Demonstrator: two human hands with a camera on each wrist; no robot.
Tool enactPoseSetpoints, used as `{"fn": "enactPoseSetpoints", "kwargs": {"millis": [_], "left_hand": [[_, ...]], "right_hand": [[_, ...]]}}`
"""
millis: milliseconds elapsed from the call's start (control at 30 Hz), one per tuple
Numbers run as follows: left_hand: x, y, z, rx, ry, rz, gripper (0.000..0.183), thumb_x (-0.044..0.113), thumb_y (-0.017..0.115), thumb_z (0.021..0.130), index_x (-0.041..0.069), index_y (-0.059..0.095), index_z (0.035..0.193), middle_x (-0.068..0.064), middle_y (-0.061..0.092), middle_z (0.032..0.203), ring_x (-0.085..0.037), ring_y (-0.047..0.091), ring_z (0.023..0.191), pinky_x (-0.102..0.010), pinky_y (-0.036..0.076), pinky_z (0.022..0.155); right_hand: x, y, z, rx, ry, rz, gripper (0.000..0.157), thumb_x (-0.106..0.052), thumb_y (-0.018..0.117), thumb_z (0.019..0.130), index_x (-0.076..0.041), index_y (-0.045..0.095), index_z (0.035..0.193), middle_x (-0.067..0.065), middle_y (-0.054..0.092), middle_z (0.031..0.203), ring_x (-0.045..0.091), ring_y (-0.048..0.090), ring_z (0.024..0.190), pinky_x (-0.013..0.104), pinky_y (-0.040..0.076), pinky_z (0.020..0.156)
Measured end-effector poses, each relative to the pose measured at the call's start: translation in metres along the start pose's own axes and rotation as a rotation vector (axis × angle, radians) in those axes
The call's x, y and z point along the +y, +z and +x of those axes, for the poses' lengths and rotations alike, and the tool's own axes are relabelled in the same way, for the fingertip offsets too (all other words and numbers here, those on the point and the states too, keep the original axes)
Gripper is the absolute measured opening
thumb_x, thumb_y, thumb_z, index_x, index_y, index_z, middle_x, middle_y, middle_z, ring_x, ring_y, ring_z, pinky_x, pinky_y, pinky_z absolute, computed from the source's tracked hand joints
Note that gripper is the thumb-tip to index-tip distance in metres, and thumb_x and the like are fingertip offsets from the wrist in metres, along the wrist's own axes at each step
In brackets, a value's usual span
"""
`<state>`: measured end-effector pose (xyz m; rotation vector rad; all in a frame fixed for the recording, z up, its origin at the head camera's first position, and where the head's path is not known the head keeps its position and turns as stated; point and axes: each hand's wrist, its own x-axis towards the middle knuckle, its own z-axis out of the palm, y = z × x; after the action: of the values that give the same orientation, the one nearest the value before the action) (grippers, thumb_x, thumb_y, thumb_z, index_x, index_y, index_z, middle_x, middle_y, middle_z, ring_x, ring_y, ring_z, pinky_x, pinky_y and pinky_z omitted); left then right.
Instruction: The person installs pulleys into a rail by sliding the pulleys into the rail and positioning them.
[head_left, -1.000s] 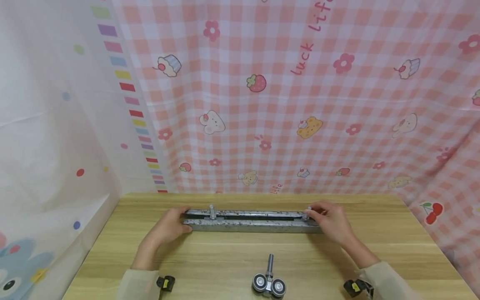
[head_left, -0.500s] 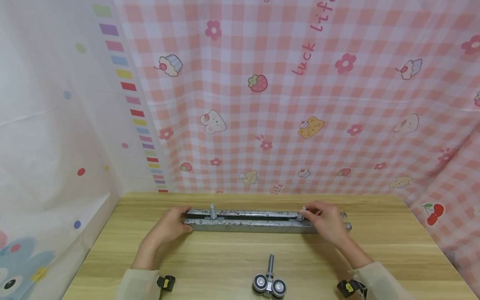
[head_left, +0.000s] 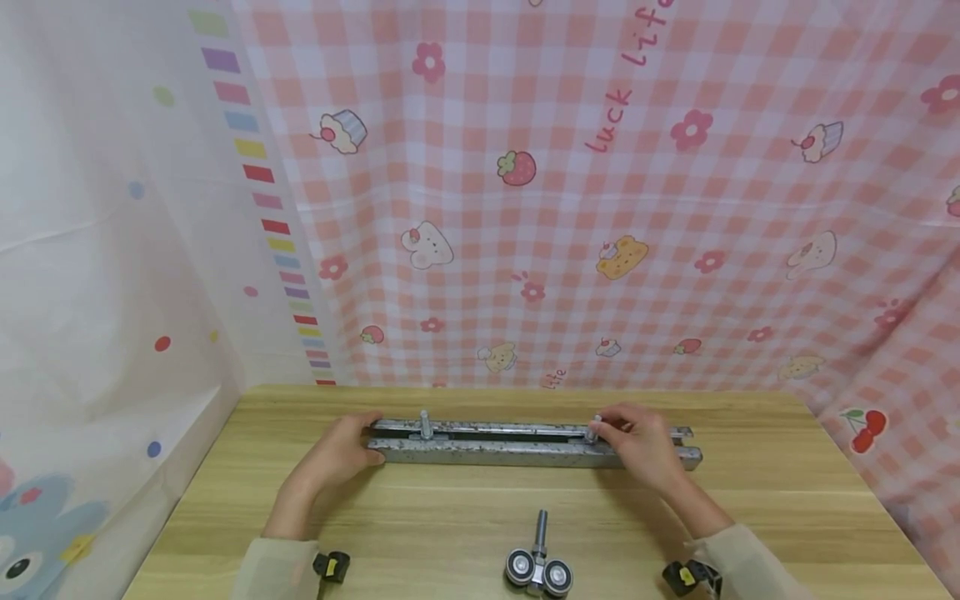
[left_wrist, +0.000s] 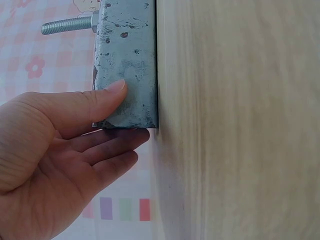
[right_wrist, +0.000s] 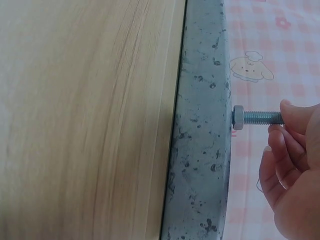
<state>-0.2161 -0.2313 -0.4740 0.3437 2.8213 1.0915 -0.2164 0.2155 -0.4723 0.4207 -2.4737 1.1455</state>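
A grey, speckled metal channel rail [head_left: 487, 452] lies across the table with its slot facing up. My left hand [head_left: 343, 454] grips the rail's left end, thumb [left_wrist: 112, 95] on the near side wall and fingers around the end. Near that end a threaded bolt [head_left: 426, 425] stands up out of the slot, with a nut at its base in the left wrist view. My right hand [head_left: 645, 442] pinches the tip of a second upright bolt [right_wrist: 262, 118] between thumb and fingers. A hex nut [right_wrist: 238, 118] sits at this bolt's base against the rail. What lies inside the slot is mostly hidden.
A loose roller trolley [head_left: 538, 567] with black-rimmed wheels and a threaded stem lies on the wooden table [head_left: 435, 525] in front of the rail. A pink checked cloth [head_left: 480, 250] hangs behind the table, and a white cloth [head_left: 82, 250] hangs on the left.
My right hand has moved left along the rail with the second bolt, uncovering the rail's right end. My left hand and the left bolt have stayed in place.
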Motion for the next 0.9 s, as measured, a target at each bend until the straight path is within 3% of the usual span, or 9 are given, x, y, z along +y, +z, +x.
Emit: {"fn": "enactPoseSetpoints", "kwargs": {"millis": [467, 900], "left_hand": [[0.0, 0.0, 0.0, -0.007, -0.008, -0.016, 0.06, -0.007, 0.079, 0.086, -0.014, 0.055, 0.141, -0.029, 0.064, 0.134, -0.041, 0.062, 0.124, -0.055, 0.052, 0.105], [0.0, 0.001, 0.002, -0.003, 0.002, -0.023, 0.061, -0.008, 0.079, 0.083, -0.015, 0.056, 0.139, -0.029, 0.065, 0.131, -0.039, 0.064, 0.121, -0.054, 0.053, 0.104]], "right_hand": [[-0.008, 0.007, 0.001, -0.024, 0.068, 0.039, 0.01, -0.004, 0.082, 0.088, -0.003, 0.08, 0.098, 0.002, 0.074, 0.085, 0.012, 0.065, 0.073, 0.024, 0.055, 0.058], [-0.012, 0.015, 0.003, -0.039, 0.043, 0.05, 0.009, -0.004, 0.082, 0.089, -0.003, 0.08, 0.098, 0.0, 0.074, 0.085, 0.011, 0.065, 0.074, 0.025, 0.055, 0.06]]}}
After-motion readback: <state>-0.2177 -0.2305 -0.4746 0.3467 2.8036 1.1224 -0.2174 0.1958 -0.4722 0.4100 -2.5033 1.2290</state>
